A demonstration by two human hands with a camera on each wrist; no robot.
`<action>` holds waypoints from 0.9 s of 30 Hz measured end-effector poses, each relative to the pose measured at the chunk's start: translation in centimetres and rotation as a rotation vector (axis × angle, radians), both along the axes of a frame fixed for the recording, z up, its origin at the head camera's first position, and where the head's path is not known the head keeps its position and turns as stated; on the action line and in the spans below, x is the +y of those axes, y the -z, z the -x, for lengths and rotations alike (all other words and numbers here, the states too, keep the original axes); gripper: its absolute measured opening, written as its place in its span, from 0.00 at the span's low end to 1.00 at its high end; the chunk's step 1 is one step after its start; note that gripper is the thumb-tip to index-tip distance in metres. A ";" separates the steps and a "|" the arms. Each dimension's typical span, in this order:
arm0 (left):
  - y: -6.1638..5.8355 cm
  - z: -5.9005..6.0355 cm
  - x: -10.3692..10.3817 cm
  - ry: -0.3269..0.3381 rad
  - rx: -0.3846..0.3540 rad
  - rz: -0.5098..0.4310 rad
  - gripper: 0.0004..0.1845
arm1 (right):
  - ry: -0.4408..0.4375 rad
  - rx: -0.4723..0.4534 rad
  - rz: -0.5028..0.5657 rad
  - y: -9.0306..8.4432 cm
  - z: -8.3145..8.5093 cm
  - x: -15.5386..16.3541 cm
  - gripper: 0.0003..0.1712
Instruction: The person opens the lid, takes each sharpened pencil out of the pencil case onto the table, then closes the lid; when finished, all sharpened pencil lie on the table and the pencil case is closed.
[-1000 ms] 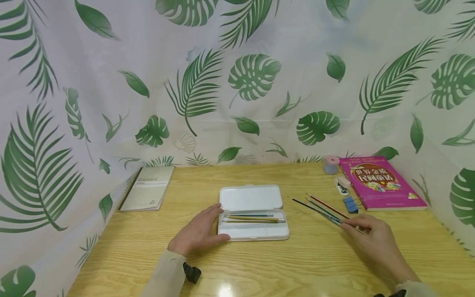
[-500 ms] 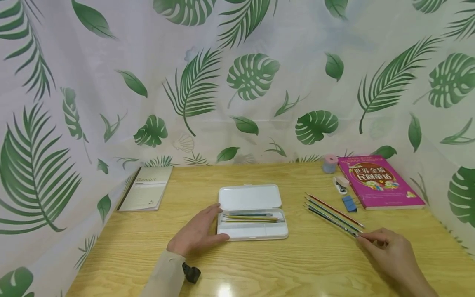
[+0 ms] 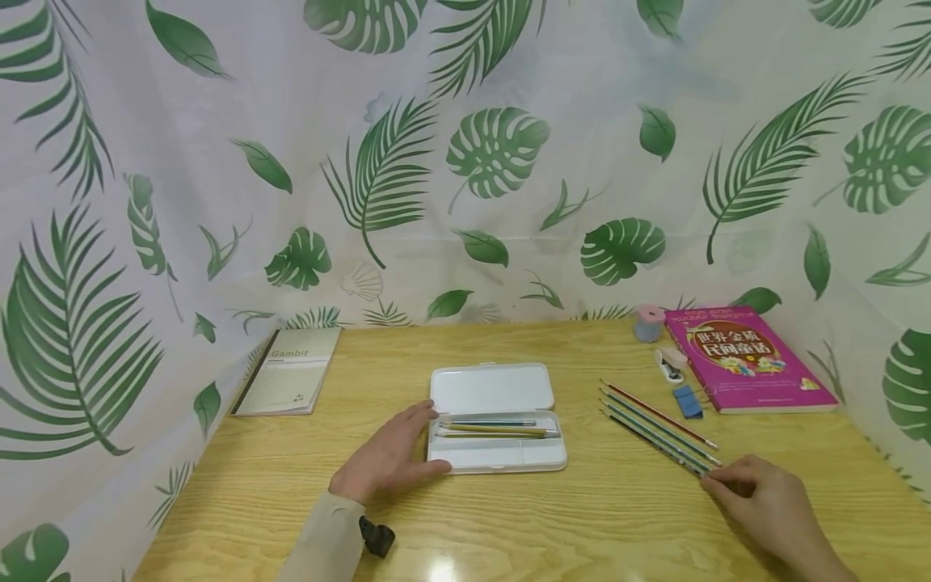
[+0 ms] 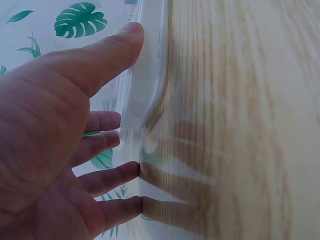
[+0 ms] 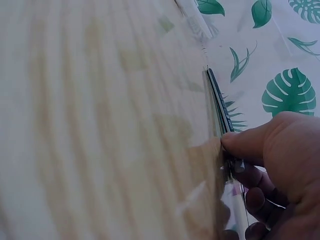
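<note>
A white pencil case (image 3: pixel 498 466) lies with its lid (image 3: pixel 491 388) folded back on the wooden table; several pencils (image 3: pixel 494 431) lie in its upper compartment. My left hand (image 3: pixel 385 457) rests at the case's left end. In the left wrist view, the thumb (image 4: pixel 131 37) lies against the case's wall and the other fingers are spread. My right hand (image 3: pixel 771 501) pinches the near end of a dark pencil (image 3: pixel 647 436) between thumb and forefinger, low at the tabletop. Beside that pencil, a red pencil (image 3: pixel 658 413) and blue-green pencils (image 3: pixel 662 422) lie slanted, nearly parallel.
At the right back are a pink book (image 3: pixel 749 360), a spool (image 3: pixel 649 323), a small white-and-pink stapler (image 3: pixel 671 366) and a blue binder clip (image 3: pixel 687 402). A notebook (image 3: pixel 287 372) lies at the left back. A leaf-patterned curtain (image 3: pixel 509 242) closes off the table's back.
My right hand has moved right and nearer to me. Pencils bunched at its fingers a second ago now lie side by side, the dark one still pinched. The left hand stays put.
</note>
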State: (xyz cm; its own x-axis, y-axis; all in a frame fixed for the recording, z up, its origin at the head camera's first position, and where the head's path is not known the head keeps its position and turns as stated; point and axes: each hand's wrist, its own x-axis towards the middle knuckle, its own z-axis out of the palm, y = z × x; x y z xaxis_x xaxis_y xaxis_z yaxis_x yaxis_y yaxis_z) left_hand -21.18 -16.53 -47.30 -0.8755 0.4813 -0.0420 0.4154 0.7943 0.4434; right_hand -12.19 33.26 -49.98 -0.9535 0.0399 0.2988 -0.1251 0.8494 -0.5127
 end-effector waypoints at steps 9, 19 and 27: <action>0.2 0.0 -0.2 -0.005 0.002 0.000 0.46 | 0.005 -0.007 -0.022 -0.1 0.2 -0.2 0.04; 0.0 -0.1 -0.4 -0.014 -0.007 -0.002 0.45 | 0.000 0.008 -0.016 -0.9 0.3 -0.8 0.04; 0.0 0.0 -0.3 -0.019 -0.015 0.001 0.46 | -0.121 0.100 -0.007 -2.0 2.6 -2.8 0.04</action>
